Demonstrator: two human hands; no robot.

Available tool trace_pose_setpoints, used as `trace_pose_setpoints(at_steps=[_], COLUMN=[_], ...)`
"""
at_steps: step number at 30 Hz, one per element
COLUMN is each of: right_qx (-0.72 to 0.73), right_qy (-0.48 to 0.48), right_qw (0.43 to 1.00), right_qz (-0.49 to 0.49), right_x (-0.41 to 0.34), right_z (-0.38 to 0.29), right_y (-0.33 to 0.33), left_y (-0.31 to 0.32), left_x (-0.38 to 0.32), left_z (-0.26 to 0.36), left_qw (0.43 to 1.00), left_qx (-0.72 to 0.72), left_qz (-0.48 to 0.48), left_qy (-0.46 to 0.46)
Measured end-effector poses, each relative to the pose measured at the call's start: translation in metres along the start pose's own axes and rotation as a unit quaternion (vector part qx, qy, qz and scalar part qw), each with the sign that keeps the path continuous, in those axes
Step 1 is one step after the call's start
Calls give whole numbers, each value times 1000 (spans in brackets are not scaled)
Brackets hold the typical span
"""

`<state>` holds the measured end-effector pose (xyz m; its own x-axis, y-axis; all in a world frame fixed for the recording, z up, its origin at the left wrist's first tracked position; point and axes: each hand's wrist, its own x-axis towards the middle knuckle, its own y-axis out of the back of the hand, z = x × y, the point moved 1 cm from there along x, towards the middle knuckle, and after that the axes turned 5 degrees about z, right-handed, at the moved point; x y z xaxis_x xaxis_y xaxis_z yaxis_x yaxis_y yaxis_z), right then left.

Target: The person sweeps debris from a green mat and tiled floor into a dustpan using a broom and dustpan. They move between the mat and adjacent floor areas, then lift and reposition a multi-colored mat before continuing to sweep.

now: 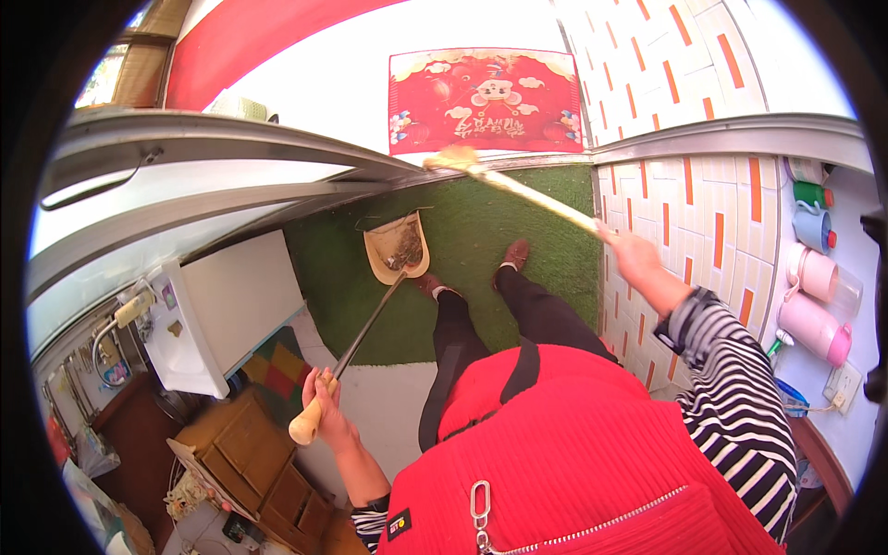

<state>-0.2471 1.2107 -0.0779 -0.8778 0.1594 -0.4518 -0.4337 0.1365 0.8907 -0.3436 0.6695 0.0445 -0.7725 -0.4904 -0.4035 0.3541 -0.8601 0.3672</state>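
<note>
My left hand (326, 409) is closed around the handle of a long-handled dustpan (398, 243). The beige pan rests on the green turf mat (548, 201) beside my left shoe and holds dark debris. On the right, my right hand (635, 257) grips the pale stick of a broom (541, 198). The broom's yellowish head is blurred and lies over the doorway threshold, near the lower edge of a red printed doormat (485, 100).
A white sink (187, 347) and a wooden cabinet (243, 444) stand at left. A metal-framed door (229, 139) crosses the upper left. The tiled wall (701, 215) rises at right, beside a shelf with pink thermoses (808, 322) and mugs.
</note>
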Motion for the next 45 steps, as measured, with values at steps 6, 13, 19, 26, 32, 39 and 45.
trace_pose_setpoints(at_steps=[6, 13, 19, 26, 32, 39, 45], right_qx=[-5, 1, -14, 3, -40, -24, -1], right_qy=[-61, -243, -173, -119, -180, -220, -110], right_qw=[995, 959, 980, 986, 978, 965, 992], right_qz=[-83, -144, -95, -113, -102, -142, -57], right_x=[83, 54, -13, 14, 24, -15, -14], right_z=[-44, 55, 54, 1, 59, 90, 34], right_y=[-58, -72, -7, -37, -84, -11, -6], left_y=[-6, -16, -28, -54, -77, -89, -96], left_x=[-7, -10, -10, -15, -20, -22, -23], left_z=[14, 23, 36, 42, 38, 37, 40], left_qw=[1000, 996, 991, 975, 960, 957, 956], left_qx=[25, 28, 18, 20, 27, 13, 32], left_qz=[-9, -78, -130, -213, -265, -275, -277], left_qy=[-14, -35, -35, -62, -91, -92, -94])
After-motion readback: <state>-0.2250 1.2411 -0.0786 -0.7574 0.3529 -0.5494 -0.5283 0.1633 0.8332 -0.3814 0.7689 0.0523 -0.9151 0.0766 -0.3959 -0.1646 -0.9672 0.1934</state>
